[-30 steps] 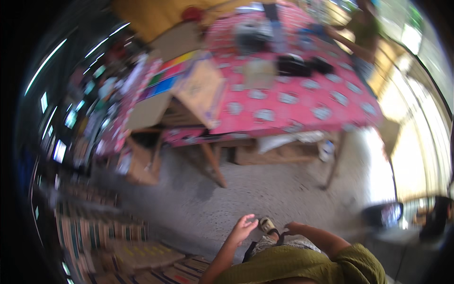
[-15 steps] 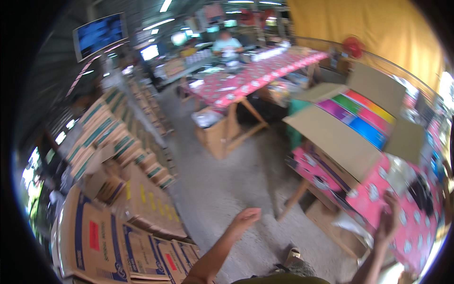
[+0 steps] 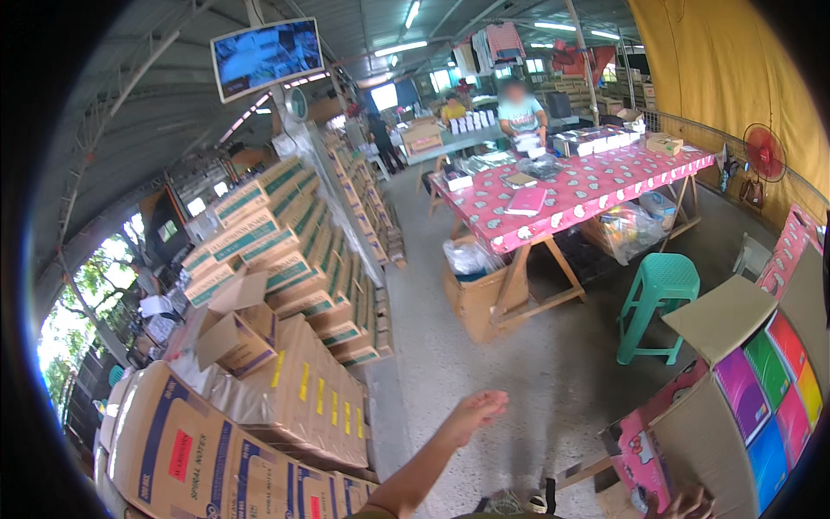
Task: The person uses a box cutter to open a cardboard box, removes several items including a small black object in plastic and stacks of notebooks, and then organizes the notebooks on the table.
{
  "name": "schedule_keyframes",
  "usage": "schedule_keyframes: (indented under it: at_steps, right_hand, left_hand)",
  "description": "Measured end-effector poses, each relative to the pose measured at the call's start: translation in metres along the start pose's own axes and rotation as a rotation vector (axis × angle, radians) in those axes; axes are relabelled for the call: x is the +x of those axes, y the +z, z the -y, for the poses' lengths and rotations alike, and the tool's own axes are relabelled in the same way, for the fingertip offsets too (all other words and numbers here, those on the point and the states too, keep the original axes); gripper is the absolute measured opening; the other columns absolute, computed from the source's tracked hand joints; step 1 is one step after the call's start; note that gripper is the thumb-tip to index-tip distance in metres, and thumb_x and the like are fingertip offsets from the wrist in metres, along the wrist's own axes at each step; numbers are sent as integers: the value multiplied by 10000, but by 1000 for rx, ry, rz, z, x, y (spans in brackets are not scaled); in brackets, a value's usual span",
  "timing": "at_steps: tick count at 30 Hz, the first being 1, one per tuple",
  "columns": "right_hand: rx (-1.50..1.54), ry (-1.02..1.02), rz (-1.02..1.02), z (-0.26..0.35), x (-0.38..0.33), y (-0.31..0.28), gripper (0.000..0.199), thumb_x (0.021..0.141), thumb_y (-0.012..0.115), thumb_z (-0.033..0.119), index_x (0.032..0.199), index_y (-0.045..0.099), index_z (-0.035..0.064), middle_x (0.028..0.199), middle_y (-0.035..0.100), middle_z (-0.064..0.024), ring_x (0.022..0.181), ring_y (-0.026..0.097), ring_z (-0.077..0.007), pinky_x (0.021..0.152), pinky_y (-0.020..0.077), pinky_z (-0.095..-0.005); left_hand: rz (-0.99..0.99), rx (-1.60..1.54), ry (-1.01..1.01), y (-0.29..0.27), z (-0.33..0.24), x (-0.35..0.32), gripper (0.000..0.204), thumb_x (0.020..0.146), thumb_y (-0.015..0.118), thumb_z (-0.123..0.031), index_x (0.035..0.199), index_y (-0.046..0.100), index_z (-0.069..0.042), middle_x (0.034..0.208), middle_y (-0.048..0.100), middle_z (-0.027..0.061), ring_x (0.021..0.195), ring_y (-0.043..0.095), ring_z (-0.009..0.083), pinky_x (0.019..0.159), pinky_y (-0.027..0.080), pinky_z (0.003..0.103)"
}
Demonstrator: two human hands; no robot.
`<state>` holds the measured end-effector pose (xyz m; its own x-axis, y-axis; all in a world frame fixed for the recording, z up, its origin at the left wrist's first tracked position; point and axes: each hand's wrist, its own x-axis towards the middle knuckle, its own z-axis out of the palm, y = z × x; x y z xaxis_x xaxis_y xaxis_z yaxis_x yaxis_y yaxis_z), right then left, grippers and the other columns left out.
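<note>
From the head view, the left hand (image 3: 478, 406) hangs out in front of the body over bare concrete floor (image 3: 553, 372), fingers loosely together and holding nothing. Only the fingertips of the right hand (image 3: 687, 502) show at the lower edge of the picture, spread and empty, just beside the near wall of an open cardboard box (image 3: 718, 432) filled with upright coloured notebooks (image 3: 769, 389); whether they touch it cannot be told. The box's flap (image 3: 722, 316) juts out toward a green plastic stool (image 3: 659, 294), which stands near the box.

To the left, stacked cartons (image 3: 303, 381) form a long wall along the floor, their nearest edge close under the left forearm. Between that wall and the box runs an open strip of floor leading to a trestle table with a pink cloth (image 3: 571, 195). A lidless carton (image 3: 480, 290) sits under the table's near end. A person in a light shirt (image 3: 521, 108) stands at the far end, well apart.
</note>
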<state>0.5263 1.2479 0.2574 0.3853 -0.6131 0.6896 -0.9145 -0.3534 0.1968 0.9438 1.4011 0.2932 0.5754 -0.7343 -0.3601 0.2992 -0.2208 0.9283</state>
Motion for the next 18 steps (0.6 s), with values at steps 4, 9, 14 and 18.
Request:
schedule_keyframes:
  at_steps: [4,9,14,18]
  right_hand:
    - [262,230,-47,36,34,36,578,741,691,486,1098,515,67,920,626,-89,668,609,-292,526,502,-359]
    - [233,484,-280,84,90,36,476,749,717,393,991,526,30,801,620,-74,774,596,-302,691,494,-414]
    - [-212,495,-353,122,167,27,481,800,653,298,1118,431,12,1151,481,-207,1104,423,-373,973,284,-553]
    - [-341,553,-362,137,188,45,522,822,595,346,1154,391,0,1173,429,-220,1124,377,-385,965,284,-553]
  left_hand:
    - [-8,-17,-50,3,-7,74,366,865,580,-367,1138,542,-126,1112,575,-6,998,527,117,845,372,302]
    - [147,0,-171,9,5,178,341,880,572,-337,1136,542,-112,1092,577,0,1000,536,124,836,401,310]
    - [248,125,-101,15,-70,296,273,878,578,-264,1099,554,-105,1106,582,-10,982,545,99,810,410,270]
    - [359,128,88,31,-141,370,236,861,605,-215,1069,571,-108,1066,598,-5,958,546,83,785,411,238]
